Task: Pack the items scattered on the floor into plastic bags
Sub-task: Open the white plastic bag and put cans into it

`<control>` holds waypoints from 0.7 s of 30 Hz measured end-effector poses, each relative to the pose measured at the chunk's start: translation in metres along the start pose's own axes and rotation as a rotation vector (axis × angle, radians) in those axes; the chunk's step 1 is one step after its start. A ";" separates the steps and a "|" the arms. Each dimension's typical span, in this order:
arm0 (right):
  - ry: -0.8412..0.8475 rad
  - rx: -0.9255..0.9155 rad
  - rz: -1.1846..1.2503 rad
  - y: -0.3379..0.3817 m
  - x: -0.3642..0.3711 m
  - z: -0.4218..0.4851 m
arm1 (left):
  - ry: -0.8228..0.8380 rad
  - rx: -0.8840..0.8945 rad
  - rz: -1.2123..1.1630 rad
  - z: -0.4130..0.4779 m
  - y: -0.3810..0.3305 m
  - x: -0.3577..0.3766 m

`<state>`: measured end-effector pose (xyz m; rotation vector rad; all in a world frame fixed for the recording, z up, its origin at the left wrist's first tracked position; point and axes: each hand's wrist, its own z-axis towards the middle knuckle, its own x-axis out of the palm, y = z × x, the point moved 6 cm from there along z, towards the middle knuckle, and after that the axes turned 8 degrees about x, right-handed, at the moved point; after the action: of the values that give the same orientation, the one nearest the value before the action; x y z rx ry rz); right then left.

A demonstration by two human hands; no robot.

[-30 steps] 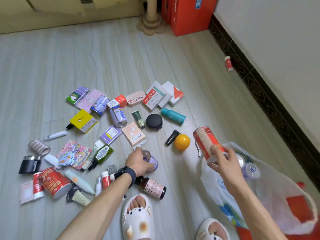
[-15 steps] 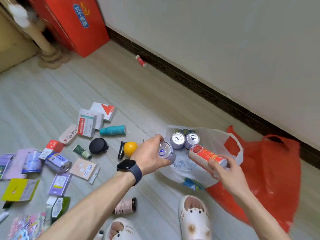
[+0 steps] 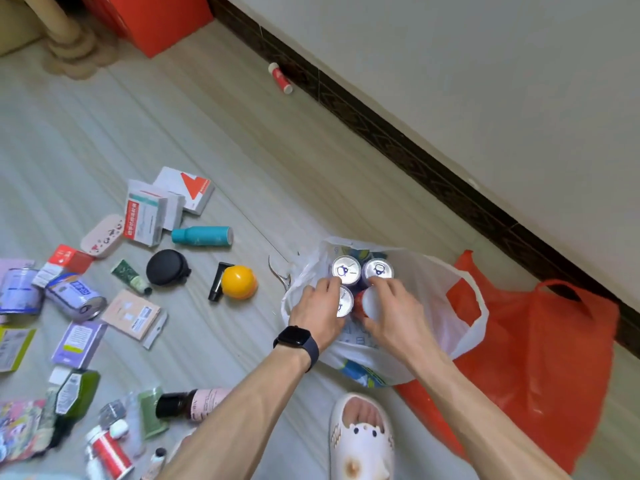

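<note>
A white plastic bag (image 3: pixel 446 306) stands open on the floor with two purple cans (image 3: pixel 362 270) upright at its back. My left hand (image 3: pixel 317 311) is inside the bag, gripping a third purple can (image 3: pixel 344 301) upright. My right hand (image 3: pixel 388 315) is beside it, gripping a red can (image 3: pixel 367 301) with a white end. Both cans sit just in front of the two others. Scattered on the floor to the left lie an orange ball (image 3: pixel 239 282), a teal bottle (image 3: pixel 202 235), a black round case (image 3: pixel 167 267), boxes (image 3: pixel 149 216), tubes and more cans (image 3: pixel 74 296).
A red plastic bag (image 3: pixel 540 358) lies behind and right of the white one, against the dark skirting board (image 3: pixel 415 147). A small red bottle (image 3: pixel 280 77) lies by the wall. A red carton (image 3: pixel 156 19) and a post base stand at the top left. My white slipper (image 3: pixel 360 441) is below the bag.
Both hands have moved down into the white bag, carrying the purple can and the red can from above its mouth to next to the two cans inside. The view has tilted down.
</note>
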<state>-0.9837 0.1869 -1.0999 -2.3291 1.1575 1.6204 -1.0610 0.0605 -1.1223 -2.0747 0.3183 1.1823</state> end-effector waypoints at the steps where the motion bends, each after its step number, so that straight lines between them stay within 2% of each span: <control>1: -0.009 -0.011 -0.018 0.000 0.009 0.003 | -0.001 0.000 -0.058 0.000 0.004 0.004; 4: -0.067 0.009 -0.007 -0.006 0.028 0.001 | 0.033 0.012 -0.150 -0.006 0.009 0.008; 10: -0.091 -0.030 0.033 -0.009 0.022 -0.010 | 0.088 0.017 0.009 -0.030 0.015 -0.025; 14: -0.098 -0.221 0.028 0.029 -0.002 -0.042 | 0.060 -0.163 0.030 -0.073 0.036 -0.062; 21: -0.011 -0.689 -0.067 0.157 -0.033 -0.114 | 0.027 -0.477 0.202 -0.211 0.107 -0.133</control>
<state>-0.9973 0.0403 -0.9692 -2.6681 0.5484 2.2702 -1.0539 -0.1780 -0.9938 -2.5152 0.2828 1.4619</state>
